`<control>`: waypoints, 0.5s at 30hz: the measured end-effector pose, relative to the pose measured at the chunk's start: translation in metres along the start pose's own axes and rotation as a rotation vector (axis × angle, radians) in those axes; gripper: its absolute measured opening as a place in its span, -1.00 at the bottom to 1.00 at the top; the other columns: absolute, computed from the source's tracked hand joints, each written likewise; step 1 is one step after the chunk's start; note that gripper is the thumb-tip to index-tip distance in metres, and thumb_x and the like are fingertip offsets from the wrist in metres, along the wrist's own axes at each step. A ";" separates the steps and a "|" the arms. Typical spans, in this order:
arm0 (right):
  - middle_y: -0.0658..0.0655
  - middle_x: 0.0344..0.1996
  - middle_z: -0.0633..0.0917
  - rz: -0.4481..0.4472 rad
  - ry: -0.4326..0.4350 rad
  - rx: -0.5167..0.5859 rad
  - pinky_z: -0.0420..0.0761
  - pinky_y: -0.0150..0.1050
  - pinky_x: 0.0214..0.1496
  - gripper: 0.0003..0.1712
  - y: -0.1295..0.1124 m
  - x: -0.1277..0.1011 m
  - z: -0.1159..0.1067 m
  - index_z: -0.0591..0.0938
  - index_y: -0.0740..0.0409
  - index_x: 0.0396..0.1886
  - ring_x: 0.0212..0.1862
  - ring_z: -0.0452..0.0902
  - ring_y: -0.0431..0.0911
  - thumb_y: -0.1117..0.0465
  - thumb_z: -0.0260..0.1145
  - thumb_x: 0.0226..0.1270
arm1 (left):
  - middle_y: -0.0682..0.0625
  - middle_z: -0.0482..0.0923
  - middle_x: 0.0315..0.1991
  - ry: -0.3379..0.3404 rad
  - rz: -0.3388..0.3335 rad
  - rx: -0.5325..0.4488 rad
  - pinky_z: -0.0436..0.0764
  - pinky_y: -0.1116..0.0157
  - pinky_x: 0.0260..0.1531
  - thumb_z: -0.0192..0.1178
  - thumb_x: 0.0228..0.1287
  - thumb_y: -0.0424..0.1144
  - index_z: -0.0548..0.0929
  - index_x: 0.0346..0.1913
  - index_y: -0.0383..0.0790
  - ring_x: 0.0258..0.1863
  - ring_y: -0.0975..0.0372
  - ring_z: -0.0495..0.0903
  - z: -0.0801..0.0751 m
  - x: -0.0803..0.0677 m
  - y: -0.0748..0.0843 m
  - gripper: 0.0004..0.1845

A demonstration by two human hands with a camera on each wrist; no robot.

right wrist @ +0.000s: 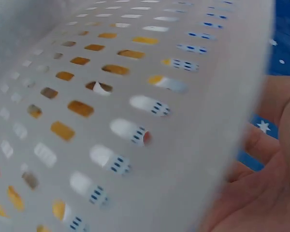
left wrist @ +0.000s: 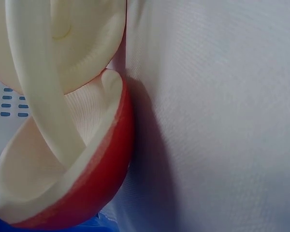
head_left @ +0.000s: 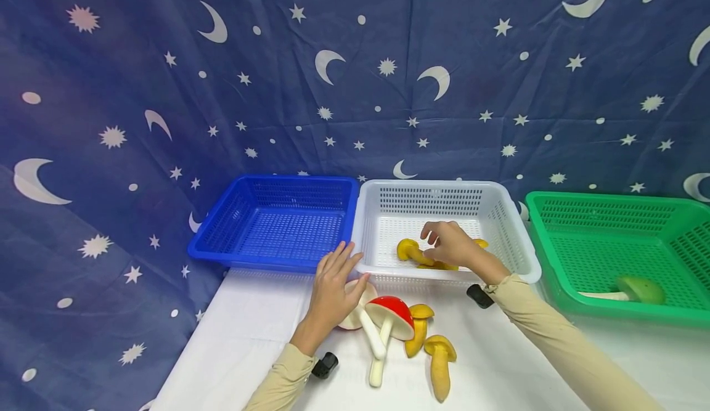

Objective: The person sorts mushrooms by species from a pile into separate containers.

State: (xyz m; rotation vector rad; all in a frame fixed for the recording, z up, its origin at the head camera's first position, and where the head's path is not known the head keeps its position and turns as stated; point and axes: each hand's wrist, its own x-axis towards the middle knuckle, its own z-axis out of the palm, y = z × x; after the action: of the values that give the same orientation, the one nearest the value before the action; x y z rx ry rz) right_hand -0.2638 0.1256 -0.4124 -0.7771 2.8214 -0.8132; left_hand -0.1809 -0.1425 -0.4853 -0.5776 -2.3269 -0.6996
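My right hand (head_left: 453,244) is over the white basket (head_left: 388,270), its fingers loosely bent beside a yellow toy mushroom (head_left: 408,249). More yellow mushrooms lie partly hidden beneath that hand. In the right wrist view, the palm (right wrist: 261,193) shows past the basket wall, with nothing visible in it. My left hand (head_left: 331,291) has its fingers spread near the front corners of the white and blue baskets. Close to its thumb lie two crossed toadstools, one with its red cap (head_left: 392,308) showing and one with its pale underside (head_left: 350,320) up; the left wrist view shows red toadstools (left wrist: 118,159) close up.
Two yellow mushrooms (head_left: 440,368) lie on the white tablecloth (head_left: 499,362). The blue basket (head_left: 299,229) stands left; the green basket (head_left: 599,251) at right holds a green-capped mushroom (head_left: 641,289). A starry blue curtain (head_left: 355,90) hangs behind.
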 end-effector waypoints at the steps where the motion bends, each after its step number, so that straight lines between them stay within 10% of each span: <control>1: 0.22 -0.38 0.66 0.004 0.004 0.003 0.61 -0.17 -0.27 -0.72 0.000 -0.002 -0.002 0.62 0.30 -0.22 -0.38 0.56 -0.04 0.33 0.43 0.03 | -0.16 0.45 0.23 0.000 0.001 -0.001 0.21 -0.02 0.26 0.23 0.19 -0.08 0.62 0.07 -0.20 0.31 0.02 0.30 0.001 0.000 0.000 -0.58; 8: 0.17 -0.37 0.67 -0.054 0.089 -0.013 0.59 -0.11 -0.25 -0.78 -0.002 -0.026 -0.017 0.64 0.24 -0.27 -0.32 0.54 -0.01 0.29 0.42 0.06 | -0.16 0.45 0.22 -0.047 -0.017 -0.036 0.22 -0.04 0.25 0.27 0.17 -0.08 0.63 0.06 -0.21 0.31 0.02 0.31 -0.001 0.005 0.002 -0.57; 15: 0.18 -0.20 0.68 -0.022 0.187 -0.020 0.58 0.03 -0.10 -0.75 -0.002 -0.056 -0.030 0.66 0.25 -0.18 -0.13 0.54 0.11 0.30 0.39 0.10 | -0.15 0.49 0.19 -0.106 -0.151 -0.311 0.26 0.00 0.26 0.32 0.14 -0.26 0.66 -0.02 -0.29 0.29 0.04 0.33 -0.028 0.012 0.006 -0.67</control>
State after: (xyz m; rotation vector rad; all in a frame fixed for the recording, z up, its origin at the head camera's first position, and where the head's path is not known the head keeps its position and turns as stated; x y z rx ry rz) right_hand -0.2212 0.1664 -0.3875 -0.7736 2.9936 -0.9077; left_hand -0.1732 -0.1525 -0.4567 -0.5904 -2.3940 -1.1398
